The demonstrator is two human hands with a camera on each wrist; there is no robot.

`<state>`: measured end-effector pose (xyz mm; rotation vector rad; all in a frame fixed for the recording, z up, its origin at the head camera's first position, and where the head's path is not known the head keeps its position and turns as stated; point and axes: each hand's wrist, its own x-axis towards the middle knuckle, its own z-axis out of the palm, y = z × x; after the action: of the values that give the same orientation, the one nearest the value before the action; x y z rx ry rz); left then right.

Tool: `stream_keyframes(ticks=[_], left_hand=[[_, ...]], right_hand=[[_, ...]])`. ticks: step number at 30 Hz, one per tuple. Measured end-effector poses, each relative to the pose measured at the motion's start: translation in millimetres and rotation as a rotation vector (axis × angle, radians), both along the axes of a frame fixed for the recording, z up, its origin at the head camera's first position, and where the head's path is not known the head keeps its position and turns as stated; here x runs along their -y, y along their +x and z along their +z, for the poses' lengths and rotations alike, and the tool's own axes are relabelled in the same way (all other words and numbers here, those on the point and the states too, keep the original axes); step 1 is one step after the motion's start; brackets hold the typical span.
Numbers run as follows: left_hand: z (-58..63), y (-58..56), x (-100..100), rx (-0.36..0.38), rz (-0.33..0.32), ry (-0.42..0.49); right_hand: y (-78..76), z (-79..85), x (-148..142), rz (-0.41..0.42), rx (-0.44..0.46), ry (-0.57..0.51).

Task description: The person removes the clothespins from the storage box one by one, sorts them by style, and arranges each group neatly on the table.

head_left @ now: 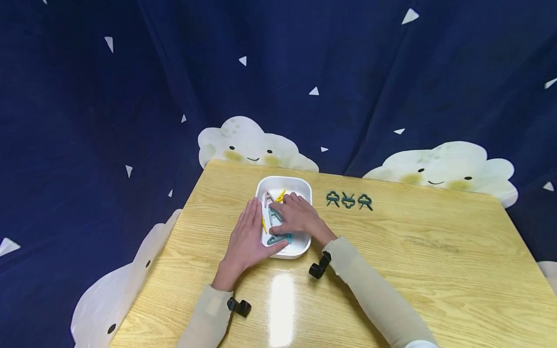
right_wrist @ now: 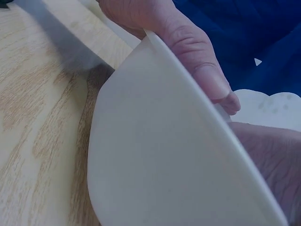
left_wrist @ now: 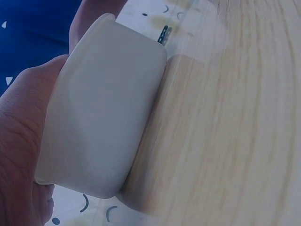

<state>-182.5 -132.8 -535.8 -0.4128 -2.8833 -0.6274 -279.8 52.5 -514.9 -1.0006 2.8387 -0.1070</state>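
A white box (head_left: 292,253) on the wooden table holds several spring clips. Inside are a yellow clip (head_left: 281,195) at the far end, a pale pinkish clip (head_left: 267,198), a grey-blue clip (head_left: 273,216) and a teal clip (head_left: 278,239) at the near end. My left hand (head_left: 248,239) rests along the box's left rim with straight fingers, its thumb reaching over the near end. My right hand (head_left: 298,215) comes over the right rim into the box. Its thumb and index finger are spread on either side of the grey-blue clip, and its palm hides part of the contents.
To the right of the box, three dark green clips (head_left: 348,200) lie in a row on the table (head_left: 417,270). A dark blue curtain (head_left: 278,72) with white clouds hangs behind the table's far edge.
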Motion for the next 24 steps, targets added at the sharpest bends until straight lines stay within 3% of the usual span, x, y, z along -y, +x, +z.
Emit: stream_keyframes(ticks=[10,24], left_hand=[[1.9,-0.4,0.2,0.011,0.006,-0.012],[2.6,0.8,-0.3,0.01,0.001,-0.016]], right_hand=[[0.0,-0.6,0.2,-0.02,0.029,-0.005],[3.1,0.8,-1.0,-0.041,-0.023,-0.111]])
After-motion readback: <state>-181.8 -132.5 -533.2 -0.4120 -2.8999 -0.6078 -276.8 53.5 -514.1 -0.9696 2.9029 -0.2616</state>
